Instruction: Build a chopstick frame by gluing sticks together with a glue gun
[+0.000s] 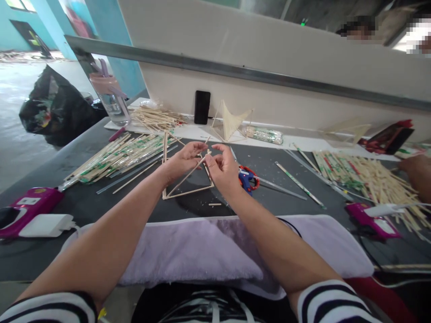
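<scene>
A frame of thin wooden sticks stands on the dark table in front of me, with square and slanting sides. My right hand pinches a stick at the frame's upper right corner between thumb and fingers. Close by on the other side of that corner is my left hand, fingers curved and apart; whether they touch the sticks is hard to see. A short stick piece lies below the frame. Just right of my right hand are a blue glue gun and orange-handled scissors, partly covered.
Bundled sticks lie left, more sticks right, near another person's hand. A finished-looking stick model and a phone stand at the back. Purple power strips, a bottle and a lilac cloth surround the work.
</scene>
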Motion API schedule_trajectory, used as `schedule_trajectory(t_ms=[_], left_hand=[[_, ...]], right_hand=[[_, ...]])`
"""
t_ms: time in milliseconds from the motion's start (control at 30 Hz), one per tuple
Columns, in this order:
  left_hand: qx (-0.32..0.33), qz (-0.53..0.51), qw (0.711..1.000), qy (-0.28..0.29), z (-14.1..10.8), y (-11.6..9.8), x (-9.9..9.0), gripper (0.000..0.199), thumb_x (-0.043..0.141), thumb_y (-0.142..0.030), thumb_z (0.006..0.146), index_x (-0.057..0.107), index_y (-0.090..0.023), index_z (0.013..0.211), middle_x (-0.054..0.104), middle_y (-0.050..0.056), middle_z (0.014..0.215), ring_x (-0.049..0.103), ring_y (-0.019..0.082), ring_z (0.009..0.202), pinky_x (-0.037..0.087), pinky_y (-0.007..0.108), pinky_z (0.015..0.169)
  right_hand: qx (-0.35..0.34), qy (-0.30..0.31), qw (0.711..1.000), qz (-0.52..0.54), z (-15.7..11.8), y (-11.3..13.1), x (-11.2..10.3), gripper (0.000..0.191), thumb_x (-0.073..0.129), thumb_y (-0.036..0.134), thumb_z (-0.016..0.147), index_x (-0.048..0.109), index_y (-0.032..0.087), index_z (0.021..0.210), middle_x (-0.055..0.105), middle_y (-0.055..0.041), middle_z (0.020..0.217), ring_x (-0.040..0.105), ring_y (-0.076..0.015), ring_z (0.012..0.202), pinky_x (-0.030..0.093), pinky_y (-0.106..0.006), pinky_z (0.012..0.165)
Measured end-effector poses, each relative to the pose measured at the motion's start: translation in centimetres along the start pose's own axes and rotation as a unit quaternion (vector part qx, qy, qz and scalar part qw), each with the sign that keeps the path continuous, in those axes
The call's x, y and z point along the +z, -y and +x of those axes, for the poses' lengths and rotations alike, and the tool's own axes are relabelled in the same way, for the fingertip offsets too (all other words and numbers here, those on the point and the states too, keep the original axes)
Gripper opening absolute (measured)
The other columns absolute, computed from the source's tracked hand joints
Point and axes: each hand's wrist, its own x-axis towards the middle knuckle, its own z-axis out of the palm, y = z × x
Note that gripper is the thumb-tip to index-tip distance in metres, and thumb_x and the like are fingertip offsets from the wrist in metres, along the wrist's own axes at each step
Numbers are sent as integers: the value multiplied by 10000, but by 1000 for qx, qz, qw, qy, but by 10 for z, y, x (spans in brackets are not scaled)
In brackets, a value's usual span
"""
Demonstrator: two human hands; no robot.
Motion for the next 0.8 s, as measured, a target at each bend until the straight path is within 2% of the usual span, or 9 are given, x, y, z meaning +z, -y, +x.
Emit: schedule_trajectory(t_ms=[133,267,333,433,567,800], left_hand=[[10,3,1000,3,-3,-5,3,293,606,-335,813,568,-181,1060,493,106,1349,582,223,1063,514,362,839],[17,-4,999,48,-4,-10,2,305,642,-382,801,601,-183,1029,436,93,1406,569,228,1078,504,342,854],[10,-5,999,52,-4,-11,1,333,685,-347,771,601,-187,1050,484,95,1360,569,222,1078,506,323,848],[-4,1,999,32,-4,-13,2,393,716,-319,741,601,-177,1089,592,97,1208,602,201,1000,520,312,815],[6,-12,1000,-10,-7,-13,6,390,747,-311,697,629,-163,1038,652,90,1089,630,205,941,544,331,771],[27,10,998,-51,-17,-4,12,369,687,-302,763,617,-168,1100,643,88,1129,627,202,969,554,372,840]], right_hand=[[1,2,1000,-4,1,1,0,257,538,453,866,495,236,998,582,42,621,557,-126,527,438,-252,522],[1,-3,1000,12,2,2,2,238,533,455,863,511,224,914,600,23,712,586,-127,585,461,-249,547],[-1,4,1000,7,4,2,2,226,524,443,868,530,218,889,605,17,721,590,-128,606,463,-244,557],[-6,16,999,-28,6,4,0,227,516,429,873,569,210,848,619,4,716,591,-135,630,458,-242,573],[-11,27,998,-55,8,8,-3,248,500,423,881,611,207,830,627,-10,707,603,-155,682,458,-246,589],[-22,37,998,-42,8,8,-6,226,509,393,885,625,210,821,639,-19,760,622,-167,785,468,-251,629]])
